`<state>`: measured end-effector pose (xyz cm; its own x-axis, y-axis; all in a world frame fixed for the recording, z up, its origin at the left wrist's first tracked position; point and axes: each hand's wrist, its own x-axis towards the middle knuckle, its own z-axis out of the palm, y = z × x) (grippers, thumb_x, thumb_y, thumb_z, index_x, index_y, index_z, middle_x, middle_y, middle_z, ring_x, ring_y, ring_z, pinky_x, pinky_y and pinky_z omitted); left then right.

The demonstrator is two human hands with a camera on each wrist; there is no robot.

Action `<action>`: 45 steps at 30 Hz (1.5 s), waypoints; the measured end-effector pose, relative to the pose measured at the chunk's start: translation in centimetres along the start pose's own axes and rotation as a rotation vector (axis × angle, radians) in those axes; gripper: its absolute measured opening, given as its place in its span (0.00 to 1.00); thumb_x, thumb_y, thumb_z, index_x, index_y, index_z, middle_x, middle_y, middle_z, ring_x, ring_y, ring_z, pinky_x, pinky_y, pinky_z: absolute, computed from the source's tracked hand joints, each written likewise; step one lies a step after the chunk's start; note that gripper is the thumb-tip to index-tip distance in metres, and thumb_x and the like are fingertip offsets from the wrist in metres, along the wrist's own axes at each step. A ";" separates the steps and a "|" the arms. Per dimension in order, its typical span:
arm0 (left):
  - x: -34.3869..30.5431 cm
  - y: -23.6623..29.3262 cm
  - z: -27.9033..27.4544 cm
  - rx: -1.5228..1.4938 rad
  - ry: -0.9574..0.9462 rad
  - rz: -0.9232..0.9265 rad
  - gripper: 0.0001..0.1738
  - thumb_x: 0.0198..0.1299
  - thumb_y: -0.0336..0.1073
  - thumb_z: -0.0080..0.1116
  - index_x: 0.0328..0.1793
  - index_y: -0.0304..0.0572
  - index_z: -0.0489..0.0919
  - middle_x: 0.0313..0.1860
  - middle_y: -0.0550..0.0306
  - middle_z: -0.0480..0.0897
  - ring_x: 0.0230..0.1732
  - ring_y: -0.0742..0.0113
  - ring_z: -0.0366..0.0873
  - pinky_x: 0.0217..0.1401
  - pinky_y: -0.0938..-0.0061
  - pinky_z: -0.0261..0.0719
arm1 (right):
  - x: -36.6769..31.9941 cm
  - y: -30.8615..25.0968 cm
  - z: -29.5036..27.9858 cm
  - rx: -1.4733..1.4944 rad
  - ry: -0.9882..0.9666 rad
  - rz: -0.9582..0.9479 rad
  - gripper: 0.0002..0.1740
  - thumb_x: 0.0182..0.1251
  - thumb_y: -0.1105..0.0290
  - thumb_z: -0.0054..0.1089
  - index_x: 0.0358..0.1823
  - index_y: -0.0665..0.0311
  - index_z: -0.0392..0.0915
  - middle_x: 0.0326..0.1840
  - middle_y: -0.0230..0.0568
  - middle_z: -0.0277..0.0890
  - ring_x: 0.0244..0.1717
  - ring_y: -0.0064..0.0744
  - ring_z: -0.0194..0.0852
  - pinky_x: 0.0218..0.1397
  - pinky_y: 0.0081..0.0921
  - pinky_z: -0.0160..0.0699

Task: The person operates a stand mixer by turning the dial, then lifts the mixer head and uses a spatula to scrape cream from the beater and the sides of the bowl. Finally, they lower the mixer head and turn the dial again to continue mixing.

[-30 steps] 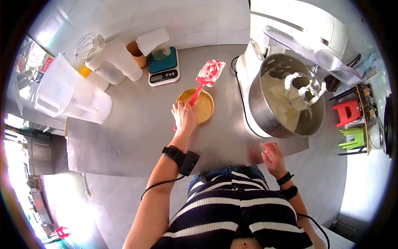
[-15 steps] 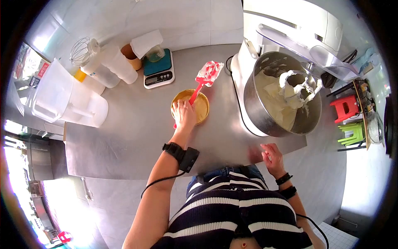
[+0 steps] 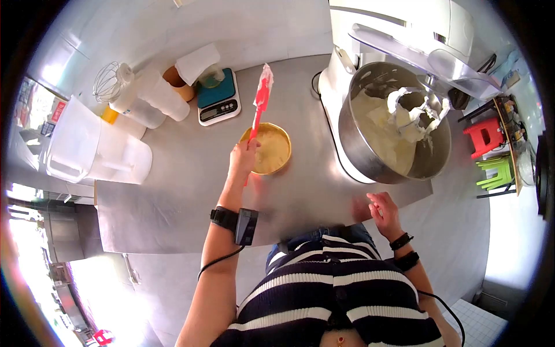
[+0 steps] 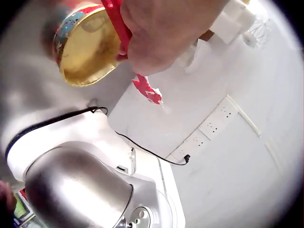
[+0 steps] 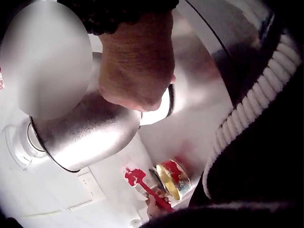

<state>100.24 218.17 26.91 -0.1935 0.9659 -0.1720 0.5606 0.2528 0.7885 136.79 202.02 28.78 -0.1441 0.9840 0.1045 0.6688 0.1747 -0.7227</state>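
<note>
The left hand (image 3: 243,158) grips the handle of a red spatula (image 3: 261,95) whose blade is smeared with cream. It is at the left rim of a round golden tin (image 3: 274,151) with a pale layer inside; in the left wrist view the tin (image 4: 90,47) shows a coloured outer wall. Near the counter's front edge, the right hand (image 3: 385,213) has its fingers loosely bent and holds nothing. Behind it stands the steel mixer bowl (image 3: 370,136) with pale cream, and a cream-coated beater (image 3: 413,113) hangs over it.
A white mixer (image 3: 330,98) stands at the right, its cord behind. Along the wall at the left are a kitchen scale (image 3: 219,110), plastic bottles (image 3: 165,95), a whisk (image 3: 108,81) and a large clear pitcher (image 3: 75,144). Stools (image 3: 484,139) stand beyond the right end.
The left hand has moved from over the tin to its left rim. The spatula has swung left and turned, its blade now edge-on and more upright. The right hand has barely moved.
</note>
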 end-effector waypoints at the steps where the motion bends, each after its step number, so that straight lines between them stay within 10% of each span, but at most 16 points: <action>1: 0.1 -0.1 -0.1 0.022 -0.003 0.005 0.17 0.59 0.45 0.46 0.38 0.40 0.80 0.32 0.47 0.80 0.36 0.51 0.77 0.41 0.63 0.73 | 0.0 0.1 0.0 0.002 0.001 -0.011 0.15 0.59 0.75 0.51 0.49 0.61 0.73 0.41 0.44 0.70 0.35 0.38 0.74 0.34 0.26 0.79; 13: -1.7 -1.7 3.5 0.586 0.239 0.401 0.12 0.53 0.39 0.54 0.38 0.37 0.75 0.41 0.46 0.75 0.48 0.49 0.67 0.49 0.56 0.64 | -0.1 0.2 0.0 -0.002 -0.008 0.000 0.14 0.59 0.76 0.51 0.47 0.63 0.74 0.40 0.44 0.71 0.34 0.38 0.74 0.34 0.26 0.78; 45: -2.3 -0.9 3.6 0.638 0.218 0.430 0.12 0.52 0.36 0.55 0.40 0.36 0.75 0.41 0.46 0.74 0.49 0.50 0.66 0.51 0.58 0.63 | -0.3 0.6 0.2 0.030 0.025 0.005 0.13 0.59 0.77 0.51 0.46 0.62 0.75 0.32 0.40 0.71 0.28 0.33 0.71 0.29 0.25 0.72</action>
<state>103.12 215.97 24.48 0.0286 0.9700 0.2413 0.9617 -0.0926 0.2581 137.06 201.86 28.14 -0.1220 0.9856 0.1174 0.6473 0.1687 -0.7433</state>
